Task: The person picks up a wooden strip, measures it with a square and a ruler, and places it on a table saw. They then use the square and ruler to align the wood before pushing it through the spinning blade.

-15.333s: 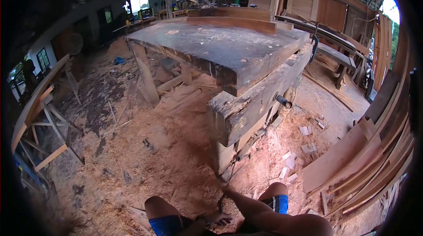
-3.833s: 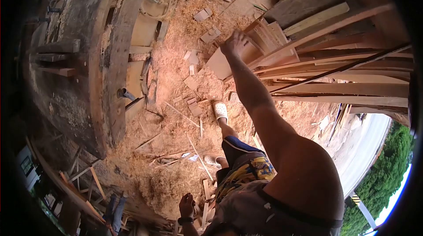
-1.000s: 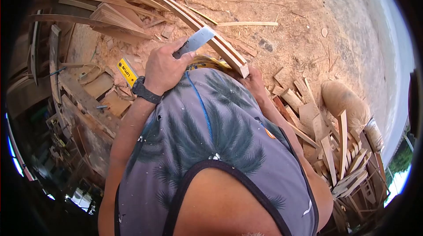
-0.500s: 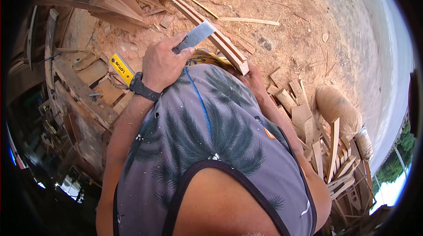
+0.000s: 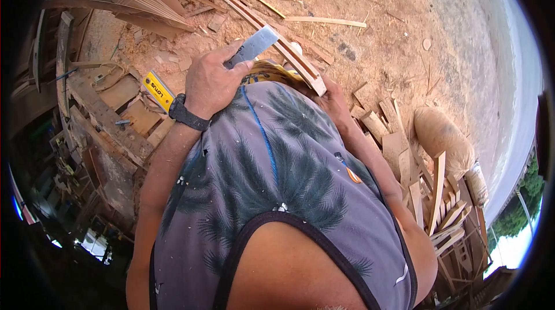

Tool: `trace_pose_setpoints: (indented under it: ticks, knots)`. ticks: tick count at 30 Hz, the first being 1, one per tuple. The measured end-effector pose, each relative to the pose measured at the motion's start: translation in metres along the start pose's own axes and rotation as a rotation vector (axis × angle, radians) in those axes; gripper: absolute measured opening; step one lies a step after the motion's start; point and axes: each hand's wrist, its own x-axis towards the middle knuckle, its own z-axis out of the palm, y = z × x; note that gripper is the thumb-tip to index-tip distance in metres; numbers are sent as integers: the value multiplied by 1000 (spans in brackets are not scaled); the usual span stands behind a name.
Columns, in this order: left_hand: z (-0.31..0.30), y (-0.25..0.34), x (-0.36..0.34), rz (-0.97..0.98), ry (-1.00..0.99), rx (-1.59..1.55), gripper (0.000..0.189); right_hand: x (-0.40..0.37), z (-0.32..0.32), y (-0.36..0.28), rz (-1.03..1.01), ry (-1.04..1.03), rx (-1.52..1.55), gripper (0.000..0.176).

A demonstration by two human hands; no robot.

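Observation:
My left hand [image 5: 211,81], with a dark watch on the wrist, is closed round a flat grey metal blade [image 5: 257,44]. A yellow part [image 5: 157,90] marked LOTUS sticks out past the wrist, square to the blade, so the tool looks like a try square. The blade's far end overlaps a long, narrow wooden frame piece [image 5: 300,66] with a slot along it. My right hand [image 5: 335,102] grips the near end of this piece, its fingers partly hidden behind the wood. From there the piece runs away to the upper left.
Sawdust and thin wooden strips [image 5: 326,21] cover the ground ahead. Stacked boards [image 5: 150,3] stand at the upper left, with a rough wooden bench [image 5: 101,116] below them. On the right are a pile of offcuts [image 5: 442,206] and a filled sack [image 5: 442,142].
My left hand and the blade have shifted slightly to the left along the wooden piece. My right hand keeps its hold, and the near end of the piece has risen a little in view.

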Motion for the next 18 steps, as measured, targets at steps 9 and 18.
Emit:
trace_pose_setpoints:
  ticks: [9,18]
  knots:
    - [5,-8,0,-9,12,-10,47,1,1,7,-7,6,-9,58]
    - [0,-6,0,-59,-32,0,46,4,2,6,13,-9,-3,59]
